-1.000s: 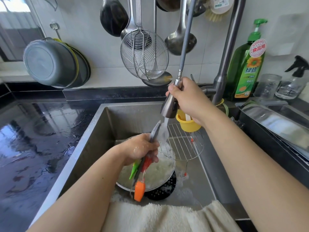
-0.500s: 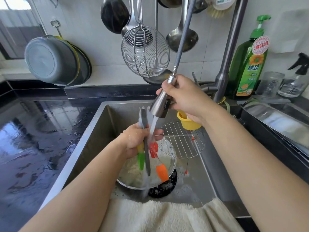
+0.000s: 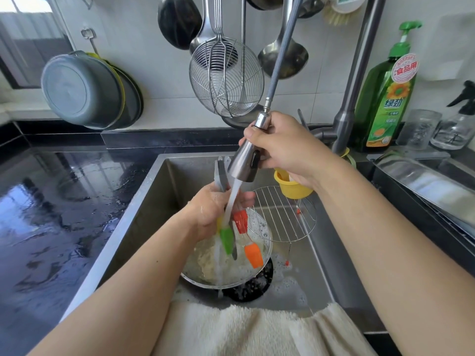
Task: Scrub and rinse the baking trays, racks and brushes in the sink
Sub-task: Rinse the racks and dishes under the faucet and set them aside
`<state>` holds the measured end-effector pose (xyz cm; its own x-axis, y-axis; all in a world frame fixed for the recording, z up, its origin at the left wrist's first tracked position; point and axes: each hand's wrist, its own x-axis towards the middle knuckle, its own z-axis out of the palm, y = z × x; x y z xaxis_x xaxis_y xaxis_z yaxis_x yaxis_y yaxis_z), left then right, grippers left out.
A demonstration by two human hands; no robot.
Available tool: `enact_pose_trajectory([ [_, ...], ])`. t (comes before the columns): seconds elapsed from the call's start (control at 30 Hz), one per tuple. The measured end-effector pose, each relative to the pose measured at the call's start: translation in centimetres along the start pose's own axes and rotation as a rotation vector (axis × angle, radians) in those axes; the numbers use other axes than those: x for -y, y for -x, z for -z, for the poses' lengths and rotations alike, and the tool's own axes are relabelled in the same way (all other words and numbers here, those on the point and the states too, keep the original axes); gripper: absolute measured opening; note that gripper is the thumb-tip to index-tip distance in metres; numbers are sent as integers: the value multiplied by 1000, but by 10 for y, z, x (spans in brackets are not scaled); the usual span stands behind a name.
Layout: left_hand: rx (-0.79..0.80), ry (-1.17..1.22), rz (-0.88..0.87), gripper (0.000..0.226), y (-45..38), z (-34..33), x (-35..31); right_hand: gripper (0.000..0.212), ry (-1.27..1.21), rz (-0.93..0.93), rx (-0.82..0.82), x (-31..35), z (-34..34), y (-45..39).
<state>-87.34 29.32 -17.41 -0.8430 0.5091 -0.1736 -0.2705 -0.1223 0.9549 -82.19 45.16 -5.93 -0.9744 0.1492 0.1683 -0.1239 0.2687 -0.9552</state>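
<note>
Head view, left grip (image 3: 213, 211) holding brushes (image 3: 235, 232), right grip (image 3: 285, 147) clutching sprayer (image 3: 246, 160), bottle (image 3: 385, 98) reads 绿劲, 食品用

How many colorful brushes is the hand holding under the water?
3 colored ones: a green brush on the left, a red brush in the middle, an orange brush lowest right, all bunched in the left hand. Gray bristles stick up above; more may be hidden.

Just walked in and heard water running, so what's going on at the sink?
A person is rinsing a bunch of brushes over the sink. The left hand grips them, coloured ends pointing down, while the right hand holds the pull-out sprayer and runs water over them. Below sit a soapy round pan and a wire rack, both still in the sink.
</note>
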Motion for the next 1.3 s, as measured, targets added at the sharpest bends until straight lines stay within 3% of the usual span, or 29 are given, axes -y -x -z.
enact_pose_trajectory([
  [0.1,-33,26,-1,18,-2,2,-2,35,67,24,-49,-4,-1,-1],
  [0.27,-102,81,45,30,-4,4,-3,25,70,-22,-21,0,4,1],
  [0.5,-254,143,7,11,-11,11,-3,21,254,-139,31,8,41,6],
  [0.8,-231,121,31,21,-10,8,-1,21,224,-99,16,10,29,8],
  [1.0,-94,37,107,15,-4,7,1,22,85,-8,-74,-8,3,-5],
  [1.17,132,-144,235,5,2,3,2,26,157,25,-141,-18,8,-10],
  [1.3,199,-163,274,9,5,3,2,26,197,44,-162,-26,12,-16],
])
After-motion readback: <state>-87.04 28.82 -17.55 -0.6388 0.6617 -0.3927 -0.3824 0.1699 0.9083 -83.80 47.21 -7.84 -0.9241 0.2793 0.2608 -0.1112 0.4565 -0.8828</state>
